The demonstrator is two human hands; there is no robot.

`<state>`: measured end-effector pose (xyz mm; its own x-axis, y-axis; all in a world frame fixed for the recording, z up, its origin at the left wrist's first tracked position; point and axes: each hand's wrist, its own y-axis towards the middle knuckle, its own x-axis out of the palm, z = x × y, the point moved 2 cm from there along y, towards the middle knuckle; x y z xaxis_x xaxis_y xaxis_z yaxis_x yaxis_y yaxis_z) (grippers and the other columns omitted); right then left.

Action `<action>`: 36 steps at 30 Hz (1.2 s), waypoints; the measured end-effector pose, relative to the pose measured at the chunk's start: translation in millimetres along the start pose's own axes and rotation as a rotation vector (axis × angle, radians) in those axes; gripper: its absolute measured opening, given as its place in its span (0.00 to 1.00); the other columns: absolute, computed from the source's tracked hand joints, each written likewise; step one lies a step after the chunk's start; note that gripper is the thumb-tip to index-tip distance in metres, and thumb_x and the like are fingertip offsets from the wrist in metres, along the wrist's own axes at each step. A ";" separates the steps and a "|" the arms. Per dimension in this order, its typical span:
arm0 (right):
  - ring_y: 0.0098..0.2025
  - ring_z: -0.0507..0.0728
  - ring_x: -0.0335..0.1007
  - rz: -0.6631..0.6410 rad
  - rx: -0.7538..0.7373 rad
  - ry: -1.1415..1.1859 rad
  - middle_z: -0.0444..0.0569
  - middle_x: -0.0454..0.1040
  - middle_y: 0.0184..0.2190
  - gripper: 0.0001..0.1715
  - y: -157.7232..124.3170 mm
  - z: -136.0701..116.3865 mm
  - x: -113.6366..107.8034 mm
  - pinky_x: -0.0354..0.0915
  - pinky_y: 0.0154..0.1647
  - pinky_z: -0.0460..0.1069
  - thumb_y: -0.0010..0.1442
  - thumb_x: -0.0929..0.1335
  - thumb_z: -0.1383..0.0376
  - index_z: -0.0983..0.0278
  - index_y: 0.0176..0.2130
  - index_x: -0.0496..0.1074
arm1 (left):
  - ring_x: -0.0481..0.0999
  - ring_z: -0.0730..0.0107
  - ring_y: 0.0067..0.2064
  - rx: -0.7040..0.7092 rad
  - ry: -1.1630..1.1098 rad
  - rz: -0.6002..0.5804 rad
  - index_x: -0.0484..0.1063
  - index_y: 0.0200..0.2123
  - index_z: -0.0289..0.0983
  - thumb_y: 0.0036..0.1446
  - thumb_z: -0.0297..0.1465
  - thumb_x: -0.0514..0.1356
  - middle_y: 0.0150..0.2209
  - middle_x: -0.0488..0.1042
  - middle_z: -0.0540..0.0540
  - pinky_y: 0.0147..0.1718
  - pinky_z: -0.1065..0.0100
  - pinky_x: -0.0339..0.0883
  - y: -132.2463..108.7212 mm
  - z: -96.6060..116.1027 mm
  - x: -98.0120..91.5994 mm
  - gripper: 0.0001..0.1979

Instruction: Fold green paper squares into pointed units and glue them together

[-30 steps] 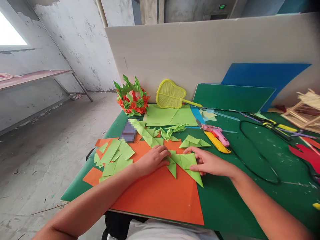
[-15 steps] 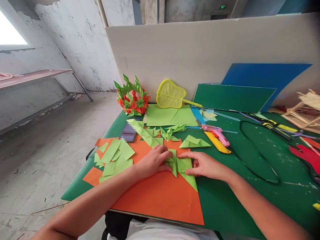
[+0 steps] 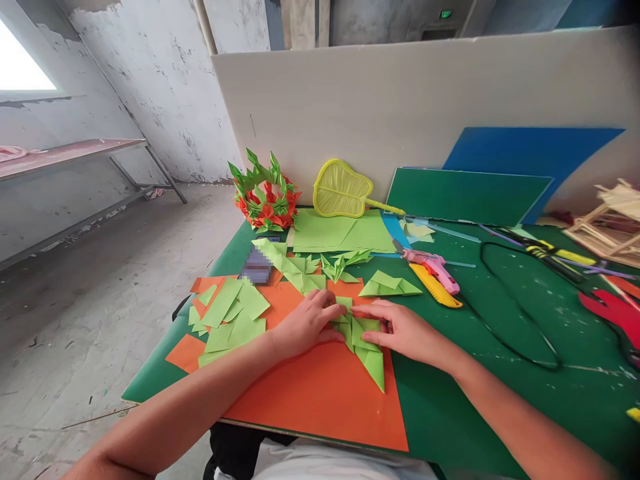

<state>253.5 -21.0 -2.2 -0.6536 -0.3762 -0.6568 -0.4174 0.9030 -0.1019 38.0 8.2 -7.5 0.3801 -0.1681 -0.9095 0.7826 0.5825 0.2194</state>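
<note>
On an orange sheet (image 3: pixel 320 400) lies a piece of folded green paper (image 3: pixel 372 367), creased into triangular flaps, one point aimed toward me. My left hand (image 3: pixel 315 319) grips its left side, thumb and fingers closed about the flaps. From the right, my right hand (image 3: pixel 395 327) pinches the other side, index finger over the upper flap and thumb lower down. The fingers cover part of the folds. Just beyond are a finished-looking green leaf shape (image 3: pixel 343 267) and a flat folded green triangle (image 3: pixel 390 285).
Cut green pieces (image 3: pixel 235 313) lie at left. Behind stand an orange-and-green paper crown shape (image 3: pixel 267 203), green sheets (image 3: pixel 340 233) and a yellow fan (image 3: pixel 343 190). A pink glue gun (image 3: pixel 435 267), its cord and a yellow cutter (image 3: pixel 435 287) lie to the right on the green table (image 3: pixel 510 393).
My right hand has moved slightly left toward my left hand, bringing the right side of the green paper inward. Its lower point has shifted left and down. My left hand stays put.
</note>
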 end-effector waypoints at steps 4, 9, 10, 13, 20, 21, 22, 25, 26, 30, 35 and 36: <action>0.36 0.55 0.68 -0.014 -0.041 -0.041 0.48 0.70 0.44 0.23 0.6 -0.1 2.9 0.65 0.38 0.49 0.57 0.67 0.63 0.53 0.53 0.71 | 0.63 0.61 0.44 0.000 -0.003 -0.002 0.67 0.49 0.38 0.59 0.44 0.57 0.43 0.63 0.42 0.46 0.61 0.63 -0.1 0.5 -0.6 0.20; 0.37 0.55 0.68 -0.046 -0.039 -0.056 0.47 0.72 0.40 0.21 0.6 -0.1 2.7 0.63 0.38 0.49 0.57 0.65 0.68 0.55 0.49 0.74 | 0.63 0.61 0.44 -0.003 -0.001 0.004 0.67 0.48 0.39 0.60 0.44 0.57 0.43 0.63 0.42 0.45 0.61 0.63 -0.5 -0.4 0.6 0.19; 0.36 0.55 0.68 -0.042 -0.032 -0.046 0.47 0.73 0.41 0.21 0.3 0.1 2.5 0.63 0.37 0.49 0.56 0.66 0.69 0.55 0.49 0.73 | 0.63 0.61 0.44 -0.002 -0.001 0.006 0.67 0.49 0.39 0.60 0.44 0.57 0.43 0.63 0.42 0.45 0.61 0.63 -0.5 -0.5 0.8 0.19; 0.32 0.53 0.65 -0.031 -0.006 -0.007 0.46 0.73 0.41 0.23 -0.7 0.2 2.2 0.63 0.33 0.48 0.54 0.66 0.69 0.56 0.50 0.69 | 0.63 0.61 0.43 0.006 0.002 0.009 0.66 0.50 0.40 0.60 0.45 0.56 0.43 0.64 0.42 0.45 0.60 0.63 -0.8 -0.4 0.7 0.20; 0.31 0.54 0.65 -0.076 0.021 -0.007 0.45 0.72 0.32 0.15 -2.4 -3.6 2.0 0.60 0.30 0.47 0.53 0.67 0.67 0.59 0.44 0.69 | 0.63 0.61 0.43 0.017 0.023 0.012 0.67 0.46 0.40 0.61 0.44 0.55 0.45 0.64 0.42 0.45 0.61 0.63 -1.8 -0.7 0.9 0.16; 0.31 0.54 0.65 -0.077 0.022 -0.009 0.45 0.71 0.32 0.15 -2.5 -4.0 2.2 0.59 0.30 0.47 0.53 0.67 0.67 0.59 0.43 0.69 | 0.63 0.61 0.43 0.021 0.025 0.015 0.67 0.46 0.40 0.61 0.44 0.55 0.45 0.64 0.42 0.45 0.61 0.63 -2.0 -0.8 1.0 0.16; 0.31 0.54 0.64 -0.078 0.021 -0.012 0.44 0.71 0.31 0.15 -2.5 -4.2 2.4 0.59 0.30 0.47 0.53 0.67 0.67 0.59 0.43 0.69 | 0.63 0.61 0.43 0.023 0.028 0.017 0.67 0.46 0.40 0.61 0.44 0.56 0.45 0.64 0.42 0.45 0.61 0.63 -2.1 -0.9 1.2 0.16; 0.29 0.53 0.63 -0.072 0.015 -0.023 0.43 0.70 0.30 0.14 -2.5 -4.2 3.0 0.58 0.29 0.46 0.53 0.67 0.67 0.59 0.42 0.69 | 0.62 0.61 0.43 0.031 0.042 0.013 0.67 0.47 0.40 0.61 0.44 0.56 0.45 0.63 0.42 0.46 0.61 0.62 -2.2 -0.9 1.7 0.16; 0.29 0.52 0.62 -0.069 0.011 -0.026 0.43 0.69 0.29 0.13 -2.5 -4.2 3.1 0.58 0.28 0.46 0.53 0.67 0.67 0.59 0.41 0.69 | 0.62 0.61 0.43 0.032 0.045 0.010 0.67 0.47 0.40 0.61 0.43 0.55 0.46 0.63 0.42 0.46 0.61 0.62 -2.2 -0.9 1.9 0.16; 0.29 0.52 0.62 -0.069 0.006 -0.018 0.42 0.69 0.29 0.13 -2.3 -4.7 3.4 0.57 0.28 0.46 0.53 0.67 0.67 0.59 0.41 0.69 | 0.62 0.61 0.44 0.036 0.060 0.002 0.67 0.47 0.39 0.62 0.44 0.54 0.46 0.63 0.41 0.46 0.60 0.62 -2.1 -1.0 2.1 0.17; 0.29 0.53 0.63 -0.071 0.007 -0.020 0.43 0.70 0.29 0.14 -2.0 -5.0 2.6 0.58 0.29 0.46 0.53 0.67 0.67 0.60 0.42 0.70 | 0.63 0.60 0.43 0.036 0.067 0.002 0.68 0.48 0.40 0.62 0.44 0.54 0.46 0.63 0.41 0.46 0.60 0.62 -2.0 -1.1 2.1 0.17; 0.29 0.53 0.63 -0.076 0.008 -0.019 0.44 0.70 0.29 0.14 -2.1 -5.0 2.4 0.58 0.29 0.46 0.52 0.67 0.67 0.60 0.42 0.70 | 0.63 0.60 0.43 0.033 0.064 0.003 0.68 0.48 0.40 0.62 0.44 0.54 0.45 0.63 0.41 0.46 0.59 0.62 -2.1 -1.1 2.0 0.17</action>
<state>249.7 -24.8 0.2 -0.6082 -0.4394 -0.6611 -0.4601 0.8738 -0.1574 36.6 7.5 -10.1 0.3507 -0.1147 -0.9294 0.7981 0.5558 0.2325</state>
